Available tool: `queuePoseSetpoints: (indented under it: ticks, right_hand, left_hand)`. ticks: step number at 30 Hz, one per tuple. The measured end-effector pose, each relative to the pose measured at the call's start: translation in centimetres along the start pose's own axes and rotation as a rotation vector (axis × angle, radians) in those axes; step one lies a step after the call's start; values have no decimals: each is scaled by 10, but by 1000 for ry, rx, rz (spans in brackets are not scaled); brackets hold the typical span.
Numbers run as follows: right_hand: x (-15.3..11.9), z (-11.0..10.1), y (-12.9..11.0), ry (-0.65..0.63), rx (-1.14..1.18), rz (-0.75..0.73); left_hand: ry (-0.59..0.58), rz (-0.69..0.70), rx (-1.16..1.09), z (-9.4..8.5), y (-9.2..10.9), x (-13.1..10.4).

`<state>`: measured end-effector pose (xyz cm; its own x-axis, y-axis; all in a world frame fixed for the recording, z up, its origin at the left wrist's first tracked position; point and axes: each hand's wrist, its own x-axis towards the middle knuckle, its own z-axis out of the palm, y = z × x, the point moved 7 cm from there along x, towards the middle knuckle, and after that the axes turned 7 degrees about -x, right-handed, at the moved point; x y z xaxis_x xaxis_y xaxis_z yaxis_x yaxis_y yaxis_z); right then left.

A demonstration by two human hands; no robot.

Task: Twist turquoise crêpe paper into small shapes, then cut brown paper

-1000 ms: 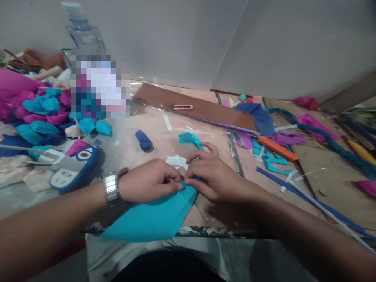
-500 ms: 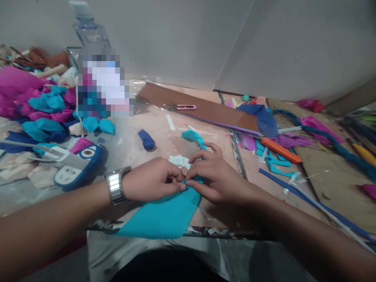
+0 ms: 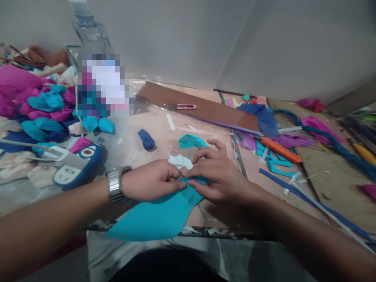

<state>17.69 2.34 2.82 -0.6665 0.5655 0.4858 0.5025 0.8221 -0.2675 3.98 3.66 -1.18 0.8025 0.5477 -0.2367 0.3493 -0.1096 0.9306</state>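
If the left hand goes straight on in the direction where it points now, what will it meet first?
Probably the right hand, whose fingertips are just ahead; both hands pinch the turquoise sheet. Depth is hard to judge.

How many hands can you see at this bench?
2: the left hand, with a metal watch at its wrist, and the right hand close beside it. Both pinch the turquoise sheet. Some fingers are partly hidden.

We wear a silver, segmented metal wristband [image 3: 115, 184] on the left wrist; dark clothing [image 3: 167, 267] covers our body.
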Motion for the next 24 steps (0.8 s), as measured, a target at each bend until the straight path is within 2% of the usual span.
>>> queuePoseSetpoints:
  ticks: [7, 15, 21, 24]
  right_hand:
    - [0, -1, -2, 14, 9, -40]
    - [-1, -2, -2, 19, -13, -72]
    - [1, -4, -4, 32, -30, -89]
    - [2, -5, -5, 32, -35, -94]
  left_hand:
    - [-61, -43, -66, 3, -4, 0]
    - [-133, -77, -304, 3, -9, 0]
    - [-116, -110, -347, 2, -7, 0]
    - [-65, -70, -345, -1, -4, 2]
